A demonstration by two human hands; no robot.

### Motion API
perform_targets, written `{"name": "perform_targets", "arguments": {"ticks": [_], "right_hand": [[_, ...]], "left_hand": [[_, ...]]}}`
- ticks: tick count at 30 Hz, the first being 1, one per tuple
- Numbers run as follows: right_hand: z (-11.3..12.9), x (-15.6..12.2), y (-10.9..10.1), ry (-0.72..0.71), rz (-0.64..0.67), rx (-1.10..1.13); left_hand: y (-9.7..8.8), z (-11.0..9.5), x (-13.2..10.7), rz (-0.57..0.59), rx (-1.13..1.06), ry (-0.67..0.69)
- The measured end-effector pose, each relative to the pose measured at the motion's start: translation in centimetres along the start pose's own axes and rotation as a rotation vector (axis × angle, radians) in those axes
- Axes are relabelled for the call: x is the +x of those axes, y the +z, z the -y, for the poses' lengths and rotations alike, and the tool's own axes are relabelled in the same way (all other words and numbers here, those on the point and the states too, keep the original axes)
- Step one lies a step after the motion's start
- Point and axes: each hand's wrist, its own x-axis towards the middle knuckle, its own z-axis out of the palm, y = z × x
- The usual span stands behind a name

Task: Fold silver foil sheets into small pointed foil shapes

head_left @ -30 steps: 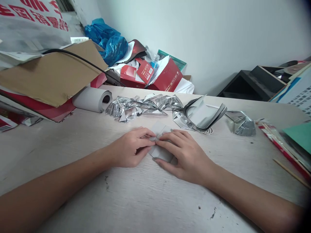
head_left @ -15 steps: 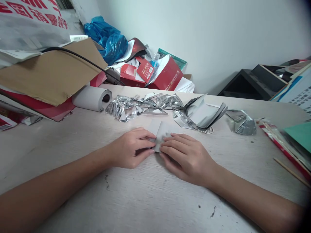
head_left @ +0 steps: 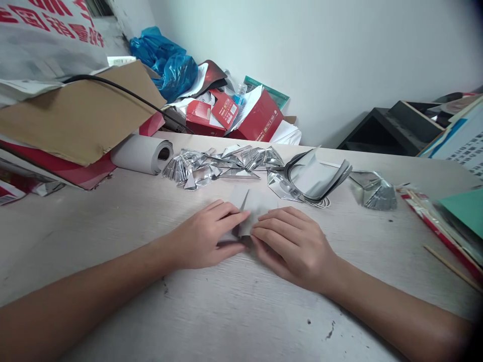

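Note:
A small grey-white sheet of paper [head_left: 259, 201] lies on the table between my hands, with a raised fold running along its left part. My left hand [head_left: 206, 236] is at its left side, the index fingertip on the fold and the thumb low at the near edge. From the right, my right hand [head_left: 294, 246] grips the paper with its fingers bent together over it; its thumb is partly hidden. Just beyond lie a curled stack of silver-backed paper sheets [head_left: 317, 178] and several folded silver foil pieces [head_left: 226, 163].
A roll of paper [head_left: 139, 153] and a cardboard sheet [head_left: 86, 115] sit at left. Behind the table are a red box [head_left: 260, 118] and a blue plastic bag [head_left: 175, 73]. Another foil piece [head_left: 375, 191], a thin wooden stick [head_left: 451, 266] and a green folder [head_left: 464, 208] are at right.
My left index finger has moved right onto the paper's fold, and the thumb has dropped towards the near edge. The fold stands more open. My right hand has hardly moved.

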Motion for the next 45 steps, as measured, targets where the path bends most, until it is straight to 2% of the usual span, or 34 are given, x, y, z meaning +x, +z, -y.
{"name": "perform_targets", "arguments": {"ticks": [5,9,18,28,45], "right_hand": [[0.07,-0.03,-0.26,-0.013,-0.033,-0.040],[0.18,-0.06,-0.42,-0.010,-0.002,-0.041],[0.10,0.27,-0.35,0.033,0.076,-0.061],[-0.29,0.20,0.10,0.167,0.037,-0.081],[-0.39,-0.19,0.31,0.142,0.056,-0.050]], "left_hand": [[0.35,-0.11,-0.28,-0.030,0.023,-0.025],[0.25,-0.14,-0.26,-0.047,0.025,-0.013],[-0.25,-0.11,-0.09,0.004,0.026,0.037],[-0.25,0.16,-0.18,-0.007,0.028,0.056],[-0.18,0.29,-0.13,-0.030,0.016,0.062]]}}
